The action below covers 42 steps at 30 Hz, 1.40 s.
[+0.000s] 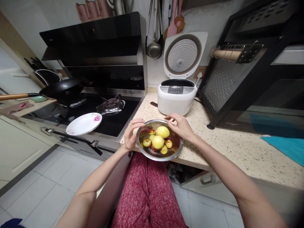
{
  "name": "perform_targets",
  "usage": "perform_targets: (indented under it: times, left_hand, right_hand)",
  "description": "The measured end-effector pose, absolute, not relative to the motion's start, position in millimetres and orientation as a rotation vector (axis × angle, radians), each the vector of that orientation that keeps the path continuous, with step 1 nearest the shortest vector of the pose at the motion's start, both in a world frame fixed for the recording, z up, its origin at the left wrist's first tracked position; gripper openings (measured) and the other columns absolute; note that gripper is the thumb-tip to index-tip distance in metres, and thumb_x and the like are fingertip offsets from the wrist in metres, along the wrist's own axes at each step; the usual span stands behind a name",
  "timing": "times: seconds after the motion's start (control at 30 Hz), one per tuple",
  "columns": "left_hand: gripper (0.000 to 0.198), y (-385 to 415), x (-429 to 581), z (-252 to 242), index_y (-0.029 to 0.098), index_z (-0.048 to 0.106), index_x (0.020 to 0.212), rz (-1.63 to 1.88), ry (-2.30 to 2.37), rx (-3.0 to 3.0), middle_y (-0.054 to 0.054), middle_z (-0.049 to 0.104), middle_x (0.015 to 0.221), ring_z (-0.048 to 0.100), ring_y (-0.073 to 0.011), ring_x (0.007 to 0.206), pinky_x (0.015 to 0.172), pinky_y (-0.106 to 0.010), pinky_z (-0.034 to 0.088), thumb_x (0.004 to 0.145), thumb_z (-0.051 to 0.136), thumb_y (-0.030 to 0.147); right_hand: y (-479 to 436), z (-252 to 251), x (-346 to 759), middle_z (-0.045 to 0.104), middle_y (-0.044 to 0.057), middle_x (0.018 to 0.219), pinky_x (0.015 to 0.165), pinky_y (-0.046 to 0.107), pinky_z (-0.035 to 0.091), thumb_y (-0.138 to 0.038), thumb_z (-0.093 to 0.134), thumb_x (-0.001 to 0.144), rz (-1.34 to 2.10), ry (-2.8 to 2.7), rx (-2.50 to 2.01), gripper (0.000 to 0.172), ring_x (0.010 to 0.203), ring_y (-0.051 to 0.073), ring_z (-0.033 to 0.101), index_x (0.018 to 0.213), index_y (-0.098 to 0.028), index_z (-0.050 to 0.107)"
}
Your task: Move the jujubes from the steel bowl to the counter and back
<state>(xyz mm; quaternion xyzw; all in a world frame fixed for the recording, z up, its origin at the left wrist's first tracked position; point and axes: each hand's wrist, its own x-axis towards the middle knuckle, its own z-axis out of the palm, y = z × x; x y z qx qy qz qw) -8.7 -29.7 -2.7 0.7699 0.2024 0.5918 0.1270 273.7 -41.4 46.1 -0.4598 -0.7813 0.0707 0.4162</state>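
Observation:
A round steel bowl [175, 151] sits at the front edge of the speckled counter [237, 148], partly overhanging it. Inside lie two yellow-green round fruits [158, 141] and several small red-and-green jujubes [168, 143]. My left hand [131, 133] grips the bowl's left rim with fingers curled over it. My right hand [180, 126] holds the far right rim, fingers bent around the edge.
A white rice cooker [177, 98] with its lid up stands just behind the bowl. To the left are a black gas hob [104, 117], a white flowered plate [83, 124] at its front edge, and a black wok [62, 88]. A black rack [237, 79] stands at the right.

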Motion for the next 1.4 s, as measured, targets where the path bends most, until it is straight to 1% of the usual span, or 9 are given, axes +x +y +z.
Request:
perform_targets:
  times: [0.07, 0.17, 0.37, 0.57, 0.8, 1.0, 1.1, 1.23, 1.4]
  left_hand:
    - [0.072, -32.8, -12.5, -8.4, 0.025, 0.074, 0.116, 1.699, 0.405, 2.516, -0.011, 0.075, 0.116, 0.069, -0.031, 0.116, 0.108, -0.057, 0.051, 0.094, 0.034, 0.081]
    - [0.067, -39.1, -12.9, -12.4, 0.032, 0.075, 0.116, 1.583, 0.028, 2.842, -0.007, 0.079, 0.112, 0.072, -0.0288, 0.11, 0.109, -0.053, 0.051, 0.085, 0.049, 0.085]
    - [0.055, -52.3, -1.4, 0.7, 0.032, 0.069, 0.13, 1.504, -0.102, 3.05, -0.005, 0.077, 0.128, 0.071, -0.0267, 0.121, 0.118, -0.048, 0.046, 0.086, 0.073, 0.064]
    - [0.044, -49.2, 0.7, 0.5, 0.035, 0.065, 0.137, 1.449, 0.127, 3.131, -0.004, 0.075, 0.131, 0.067, -0.0243, 0.128, 0.122, -0.048, 0.042, 0.099, 0.058, 0.057]
    - [0.051, -43.3, 0.3, -1.1, 0.028, 0.053, 0.15, 1.405, 0.343, 3.069, -0.012, 0.064, 0.147, 0.055, -0.03, 0.143, 0.121, -0.054, 0.039, 0.104, 0.046, 0.049]
    - [0.064, -36.4, 1.2, -1.4, 0.029, 0.033, 0.163, 1.4, 0.58, 2.789, -0.016, 0.049, 0.159, 0.047, -0.0337, 0.148, 0.12, -0.058, 0.039, 0.102, 0.053, 0.036]
    - [0.074, -35.3, 3.1, -1.0, 0.031, 0.028, 0.164, 1.339, 0.598, 2.693, -0.018, 0.044, 0.161, 0.043, -0.0364, 0.15, 0.122, -0.062, 0.036, 0.1, 0.06, 0.047]
    - [0.096, -37.1, 8.1, -0.1, 0.031, 0.029, 0.164, 1.232, 0.503, 2.59, -0.02, 0.038, 0.165, 0.038, -0.0404, 0.153, 0.124, -0.065, 0.032, 0.086, 0.069, 0.07]
    - [0.085, -37.4, 17.6, -1.5, 0.033, 0.026, 0.165, 1.185, 0.686, 2.412, -0.016, 0.03, 0.169, 0.032, -0.0373, 0.157, 0.128, -0.062, 0.03, 0.094, 0.066, 0.059]
  right_hand:
    - [-40.2, 45.1, 275.5, 0.078, 0.009, 0.099, 0.082, 0.037, 0.053, -0.027, 0.056, 0.093, 0.144, -1.946, -1.245, 0.018, 0.089, 0.026, 0.072, 0.096, -0.019, 0.072]
    - [-39.5, 46.6, 279.2, 0.078, 0.009, 0.087, 0.072, 0.034, 0.048, -0.035, 0.057, 0.094, 0.122, -1.929, -1.45, 0.024, 0.077, 0.025, 0.069, 0.085, -0.02, 0.072]
    - [-37.8, 49.6, 284.6, 0.058, 0.003, 0.054, 0.055, 0.03, 0.03, -0.061, 0.05, 0.095, 0.311, -1.971, -1.715, 0.056, 0.054, 0.018, 0.049, 0.056, -0.021, 0.052]
    - [-29.6, 39.7, 289.2, 0.052, 0.0, 0.052, 0.054, 0.029, 0.027, -0.061, 0.047, 0.092, 0.484, -1.955, -1.614, 0.055, 0.053, 0.014, 0.041, 0.055, -0.021, 0.048]
    - [-19.0, 35.2, 293.8, 0.041, -0.003, 0.051, 0.054, 0.028, 0.026, -0.074, 0.059, 0.075, 0.678, -1.705, -1.457, 0.059, 0.054, 0.012, 0.035, 0.052, -0.023, 0.04]
    - [-19.6, 42.7, 293.9, 0.036, -0.006, 0.052, 0.05, 0.025, 0.027, -0.058, 0.067, 0.067, 0.899, -1.403, -1.376, 0.045, 0.052, 0.011, 0.033, 0.055, -0.024, 0.038]
    - [-21.2, 43.6, 291.2, 0.034, -0.006, 0.052, 0.049, 0.025, 0.027, -0.053, 0.066, 0.069, 0.869, -1.349, -1.324, 0.043, 0.051, 0.011, 0.031, 0.056, -0.025, 0.035]
    - [-23.3, 42.4, 285.1, 0.034, -0.006, 0.054, 0.05, 0.025, 0.027, -0.049, 0.068, 0.073, 0.781, -1.32, -1.268, 0.044, 0.051, 0.011, 0.032, 0.057, -0.025, 0.035]
    - [-27.2, 42.6, 277.0, 0.035, -0.006, 0.052, 0.049, 0.025, 0.027, -0.045, 0.068, 0.075, 0.715, -1.296, -1.198, 0.043, 0.05, 0.011, 0.033, 0.056, -0.024, 0.036]
